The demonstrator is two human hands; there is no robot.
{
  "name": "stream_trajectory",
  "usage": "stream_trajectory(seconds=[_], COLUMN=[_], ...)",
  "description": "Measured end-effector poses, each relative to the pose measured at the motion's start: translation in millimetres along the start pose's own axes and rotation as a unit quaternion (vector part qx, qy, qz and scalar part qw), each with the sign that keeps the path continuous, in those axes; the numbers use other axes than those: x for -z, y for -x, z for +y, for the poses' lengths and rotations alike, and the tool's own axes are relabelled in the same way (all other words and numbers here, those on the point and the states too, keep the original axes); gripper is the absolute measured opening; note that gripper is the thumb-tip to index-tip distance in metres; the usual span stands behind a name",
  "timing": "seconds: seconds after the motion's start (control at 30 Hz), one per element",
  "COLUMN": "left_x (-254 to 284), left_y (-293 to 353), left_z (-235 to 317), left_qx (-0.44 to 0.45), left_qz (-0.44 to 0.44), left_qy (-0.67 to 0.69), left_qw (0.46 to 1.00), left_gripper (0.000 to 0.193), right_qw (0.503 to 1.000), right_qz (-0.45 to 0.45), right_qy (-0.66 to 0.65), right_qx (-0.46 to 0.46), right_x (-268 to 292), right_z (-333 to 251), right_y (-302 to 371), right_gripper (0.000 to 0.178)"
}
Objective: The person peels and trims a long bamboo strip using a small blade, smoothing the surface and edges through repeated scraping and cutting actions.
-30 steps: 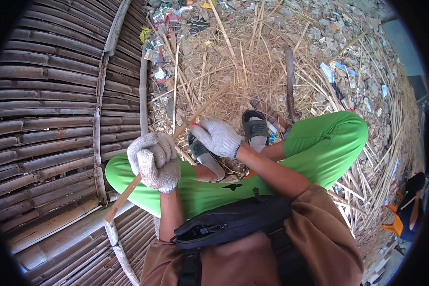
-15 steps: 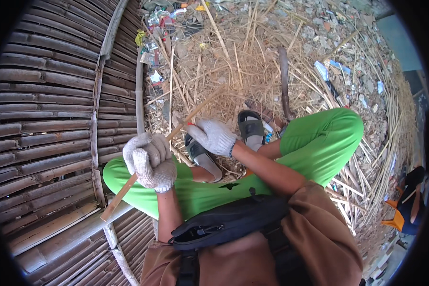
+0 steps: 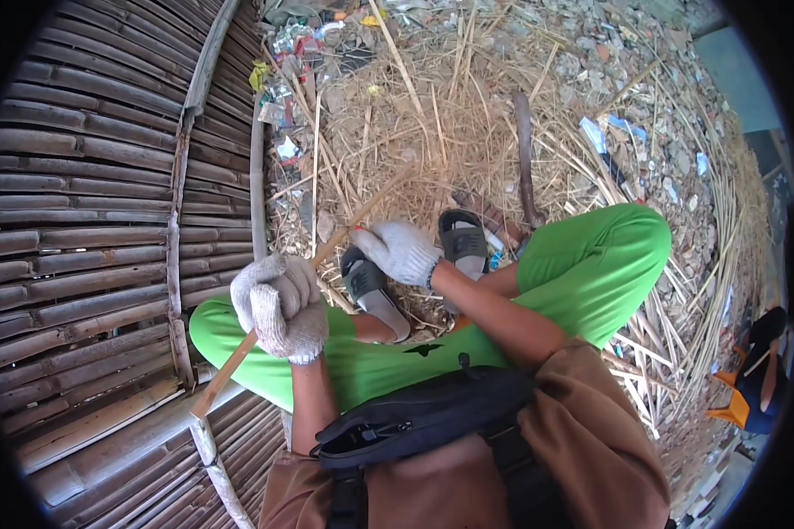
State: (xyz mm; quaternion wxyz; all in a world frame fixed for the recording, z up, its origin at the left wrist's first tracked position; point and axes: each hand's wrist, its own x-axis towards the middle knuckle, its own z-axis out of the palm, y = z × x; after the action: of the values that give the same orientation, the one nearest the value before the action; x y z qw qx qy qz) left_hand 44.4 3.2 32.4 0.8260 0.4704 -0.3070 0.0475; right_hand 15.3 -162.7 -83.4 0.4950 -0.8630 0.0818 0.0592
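A long, narrow bamboo strip slants from the slatted platform at lower left up past my feet. My left hand, in a whitish knit glove, is closed in a fist around its middle. My right hand, gloved alike, lies beside the strip's far part, with its fingers folded. A small red bit shows at its fingertips, against the strip. What the red bit belongs to is hidden by the glove. The strip's far end blurs into the straw.
A bamboo slat platform fills the left. Straw, rubble and litter cover the ground ahead, with a dark stick lying there. My sandalled feet rest between my green-clad knees. At far right a person is partly visible by an orange chair.
My left hand has shifted slightly down and to the right with the bamboo strip. My right hand has moved a little to the right along it.
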Motion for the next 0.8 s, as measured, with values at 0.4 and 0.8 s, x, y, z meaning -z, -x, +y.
stream_trajectory(seconds=[0.4, 0.8], left_x=[0.0, 21.0], left_y=[-1.7, 1.4], left_z=[-7.0, -1.0], left_qx=[-0.008, 0.020], left_qz=[0.002, 0.005], left_qy=[0.005, 0.005], left_qw=[1.000, 1.000], left_gripper=[0.031, 0.030], right_qw=[0.999, 0.991], right_qz=[0.018, 0.036], right_qy=[-0.024, -0.067], right_qx=[0.038, -0.109], right_x=[-2.1, -18.3], right_z=[-6.8, 55.7], right_y=[3.4, -10.9], right_gripper=[0.070, 0.079])
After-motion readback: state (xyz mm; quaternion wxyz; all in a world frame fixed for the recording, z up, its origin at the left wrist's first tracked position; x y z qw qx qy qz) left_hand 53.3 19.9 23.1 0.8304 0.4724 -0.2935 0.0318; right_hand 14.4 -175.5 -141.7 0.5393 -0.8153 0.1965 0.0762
